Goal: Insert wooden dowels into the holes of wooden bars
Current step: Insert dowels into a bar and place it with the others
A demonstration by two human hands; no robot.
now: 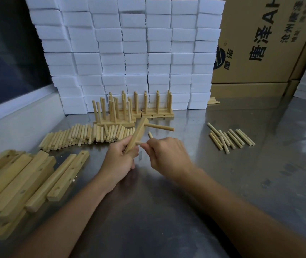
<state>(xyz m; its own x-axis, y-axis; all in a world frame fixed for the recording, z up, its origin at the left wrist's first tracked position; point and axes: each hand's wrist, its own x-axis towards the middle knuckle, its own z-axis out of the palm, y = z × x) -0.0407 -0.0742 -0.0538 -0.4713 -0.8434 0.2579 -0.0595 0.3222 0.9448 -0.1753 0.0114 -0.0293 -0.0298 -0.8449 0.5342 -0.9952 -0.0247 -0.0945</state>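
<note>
Wooden bar [137, 135] sits in our left hand [119, 158], fingers wrapped around its lower end, the bar tilted up and away from us above the steel table [195, 202]. One dowel [160, 127] already sticks out of its upper part, pointing right. Our right hand [167, 155] pinches a second dowel [139, 143] between thumb and fingertips, its tip against the bar's side near the left hand; we cannot tell whether it has entered a hole. Another dowel end [150, 135] pokes up above the right knuckles, seemingly held in the same hand.

Just behind the hands, a long heap of loose dowels [85, 135] lies on the table, and behind that stand finished bars with upright dowels [130, 108]. To the left lies a pile of bare bars [22, 181] with drilled holes showing. To the right, well apart, rests a small group of dowels [230, 139]. Stacked white foam blocks [130, 43] form a wall at the back, with cardboard boxes [267, 43] at the right.
</note>
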